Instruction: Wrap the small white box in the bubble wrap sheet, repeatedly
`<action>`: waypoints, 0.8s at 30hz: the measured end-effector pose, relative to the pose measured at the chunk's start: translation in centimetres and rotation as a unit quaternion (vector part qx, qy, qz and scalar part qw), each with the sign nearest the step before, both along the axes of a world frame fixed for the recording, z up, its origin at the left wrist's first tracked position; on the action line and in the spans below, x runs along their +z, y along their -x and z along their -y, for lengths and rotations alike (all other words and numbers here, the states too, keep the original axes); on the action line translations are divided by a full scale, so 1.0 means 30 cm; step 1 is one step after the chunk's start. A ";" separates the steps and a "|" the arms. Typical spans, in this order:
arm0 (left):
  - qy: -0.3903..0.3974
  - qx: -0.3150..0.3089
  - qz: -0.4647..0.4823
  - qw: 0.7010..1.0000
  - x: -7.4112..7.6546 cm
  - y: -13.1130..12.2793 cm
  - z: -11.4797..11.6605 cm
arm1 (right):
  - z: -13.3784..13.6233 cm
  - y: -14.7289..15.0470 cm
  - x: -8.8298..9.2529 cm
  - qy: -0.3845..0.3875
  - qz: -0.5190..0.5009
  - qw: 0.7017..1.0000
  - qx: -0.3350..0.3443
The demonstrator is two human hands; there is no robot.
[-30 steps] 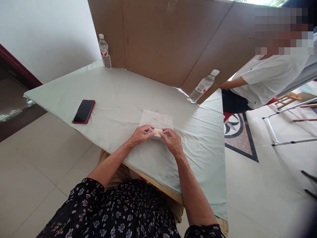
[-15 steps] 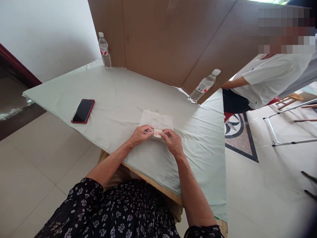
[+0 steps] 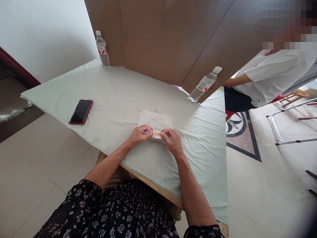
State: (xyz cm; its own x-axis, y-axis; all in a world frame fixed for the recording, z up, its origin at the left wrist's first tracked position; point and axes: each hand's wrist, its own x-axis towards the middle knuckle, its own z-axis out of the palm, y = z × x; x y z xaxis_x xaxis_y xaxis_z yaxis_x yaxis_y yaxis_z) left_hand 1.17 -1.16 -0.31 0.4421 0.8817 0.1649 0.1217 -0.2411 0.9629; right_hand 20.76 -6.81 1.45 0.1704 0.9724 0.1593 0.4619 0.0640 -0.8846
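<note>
Between my two hands is a small, flat, pale piece with reddish marks [image 3: 157, 134]; its exact kind is too small to make out. My left hand [image 3: 140, 135] pinches its left end between thumb and fingers. At the right end, my right hand [image 3: 171, 140] pinches it the same way. Both hands are over a whitish, rough-textured cloth or paper sheet [image 3: 155, 119] that lies on the table. The near part of this sheet is partly hidden by my hands.
A pale green cloth [image 3: 119, 96] covers the table. A red-cased phone [image 3: 81, 112] lies at the left. Two water bottles, one left [image 3: 102, 49] and one right [image 3: 205, 84], stand before a brown cardboard panel [image 3: 163, 39]. Beyond the panel sits a person in a white shirt [image 3: 269, 76].
The pale piece is tilted a little more toward me, so more of its marked face shows. Both hands keep their pinch. The whole view has shifted slightly.
</note>
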 end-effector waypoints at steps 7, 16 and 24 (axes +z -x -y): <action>0.009 -0.002 0.021 1.000 0.008 -0.005 0.010 | 0.018 0.002 -0.015 0.002 -0.025 1.000 -0.013; 0.019 -0.017 0.011 1.000 0.004 -0.004 0.010 | 0.031 0.002 -0.021 -0.010 0.005 1.000 -0.011; 0.019 -0.016 -0.005 1.000 0.012 -0.005 0.012 | 0.037 0.007 -0.031 -0.005 0.004 1.000 -0.021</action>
State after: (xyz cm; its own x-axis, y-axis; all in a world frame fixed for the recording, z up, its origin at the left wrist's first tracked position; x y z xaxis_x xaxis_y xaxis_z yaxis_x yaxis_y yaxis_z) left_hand 1.33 -1.53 0.06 0.4719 0.8725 0.1267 0.1236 -0.2078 0.9703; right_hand 20.55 -7.92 0.50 0.2105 0.9625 0.1710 0.4707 0.0535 -0.8807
